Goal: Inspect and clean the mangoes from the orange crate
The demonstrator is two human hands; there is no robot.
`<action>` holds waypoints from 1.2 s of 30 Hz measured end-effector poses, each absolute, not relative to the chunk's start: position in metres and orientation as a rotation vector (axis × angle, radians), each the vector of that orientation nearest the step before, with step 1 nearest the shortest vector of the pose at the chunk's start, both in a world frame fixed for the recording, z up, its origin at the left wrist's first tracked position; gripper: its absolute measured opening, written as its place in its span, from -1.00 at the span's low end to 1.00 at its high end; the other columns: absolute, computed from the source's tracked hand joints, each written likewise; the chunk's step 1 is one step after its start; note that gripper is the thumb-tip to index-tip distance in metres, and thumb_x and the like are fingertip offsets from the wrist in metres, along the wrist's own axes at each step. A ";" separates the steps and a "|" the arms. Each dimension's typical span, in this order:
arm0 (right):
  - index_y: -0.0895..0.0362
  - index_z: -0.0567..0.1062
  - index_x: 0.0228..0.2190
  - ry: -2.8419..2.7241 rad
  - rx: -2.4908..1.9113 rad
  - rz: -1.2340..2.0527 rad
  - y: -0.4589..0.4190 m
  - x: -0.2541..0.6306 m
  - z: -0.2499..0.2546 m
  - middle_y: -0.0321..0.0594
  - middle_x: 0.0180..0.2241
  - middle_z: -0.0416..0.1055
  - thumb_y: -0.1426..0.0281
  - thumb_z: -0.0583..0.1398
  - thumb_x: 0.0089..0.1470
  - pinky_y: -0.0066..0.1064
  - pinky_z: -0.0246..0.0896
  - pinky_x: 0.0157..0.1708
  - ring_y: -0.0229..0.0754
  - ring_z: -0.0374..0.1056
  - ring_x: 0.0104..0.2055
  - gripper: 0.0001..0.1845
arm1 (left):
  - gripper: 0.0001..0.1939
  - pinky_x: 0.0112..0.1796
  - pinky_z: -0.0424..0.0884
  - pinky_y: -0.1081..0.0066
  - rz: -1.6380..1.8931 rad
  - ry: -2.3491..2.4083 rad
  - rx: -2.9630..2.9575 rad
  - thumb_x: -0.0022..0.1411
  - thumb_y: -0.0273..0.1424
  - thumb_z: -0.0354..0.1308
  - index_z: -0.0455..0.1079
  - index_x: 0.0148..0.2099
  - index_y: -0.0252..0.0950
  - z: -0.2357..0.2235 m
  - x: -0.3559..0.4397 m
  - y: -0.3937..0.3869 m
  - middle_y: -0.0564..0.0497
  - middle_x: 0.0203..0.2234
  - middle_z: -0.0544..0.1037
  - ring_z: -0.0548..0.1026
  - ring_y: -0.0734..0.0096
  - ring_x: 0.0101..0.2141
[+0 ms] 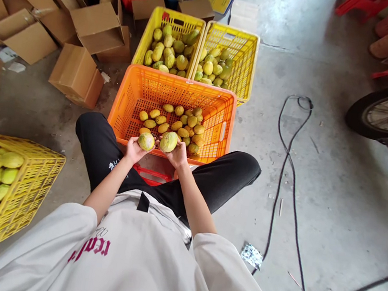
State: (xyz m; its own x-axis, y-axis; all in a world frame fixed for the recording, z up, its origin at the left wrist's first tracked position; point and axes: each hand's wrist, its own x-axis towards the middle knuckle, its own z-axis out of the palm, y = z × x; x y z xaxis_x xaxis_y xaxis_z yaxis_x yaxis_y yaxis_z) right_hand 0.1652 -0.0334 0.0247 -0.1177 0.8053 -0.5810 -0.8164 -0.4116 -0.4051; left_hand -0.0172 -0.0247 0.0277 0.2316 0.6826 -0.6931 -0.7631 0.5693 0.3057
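My left hand (134, 150) has its fingers around a yellow-green oval fruit (146, 141) with a pale, blotchy skin. In my right hand (179, 156) is a second, slightly larger green-yellow fruit (169, 142). Both fruits are held side by side over the near rim of an orange plastic crate (226, 121), which stands between my knees. Inside that crate lie several smaller orange-yellow fruits (160, 120), grouped mostly towards the middle and right. My fingertips are partly hidden by the held fruits.
Beyond the orange crate stand two yellow crates (252, 62) with green-yellow fruits. Another yellow crate (29, 189), heaped with larger fruits, is at my left. Cardboard boxes (77, 73) are piled at the far left. A black cable (288, 154) and a motorbike wheel (382, 112) are on the right.
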 end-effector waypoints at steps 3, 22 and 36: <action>-0.05 0.41 -0.17 -0.025 -0.886 1.787 -0.035 0.165 0.026 -0.30 -0.23 0.56 0.28 0.15 0.02 -0.03 0.49 -0.12 -0.04 0.49 -0.07 -0.73 | -0.64 -0.02 0.51 0.02 1.013 0.928 -0.110 0.29 -0.30 -0.02 0.39 0.07 -0.25 0.027 -0.017 -0.024 -0.13 -0.19 0.63 0.57 0.09 -0.03; 0.06 0.44 -0.27 -0.032 -1.014 1.946 -0.040 0.164 0.019 -0.24 -0.36 0.57 0.24 0.26 0.06 -0.15 0.54 -0.17 -0.08 0.54 -0.23 -0.79 | -0.67 -0.03 0.53 0.14 1.006 1.013 -0.067 0.30 -0.21 0.08 0.44 -0.03 -0.32 0.028 -0.014 -0.023 -0.15 -0.29 0.63 0.61 0.08 -0.10; 0.03 0.47 -0.27 0.041 -0.899 1.824 -0.034 0.163 0.017 -0.25 -0.33 0.59 0.32 0.16 0.07 -0.15 0.49 -0.08 -0.03 0.49 -0.03 -0.85 | -0.70 0.04 0.47 0.12 1.056 0.946 -0.084 0.22 -0.40 -0.01 0.45 -0.07 -0.34 0.023 -0.013 -0.022 -0.16 -0.22 0.63 0.55 0.07 0.03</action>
State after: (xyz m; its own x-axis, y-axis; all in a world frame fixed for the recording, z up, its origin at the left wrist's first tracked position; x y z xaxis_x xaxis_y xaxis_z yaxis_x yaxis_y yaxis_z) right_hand 0.1629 -0.0340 0.0166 -0.1638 0.7893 -0.5917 -0.8152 -0.4461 -0.3694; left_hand -0.0132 -0.0223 0.0235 0.1526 0.7017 -0.6960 -0.7687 0.5269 0.3627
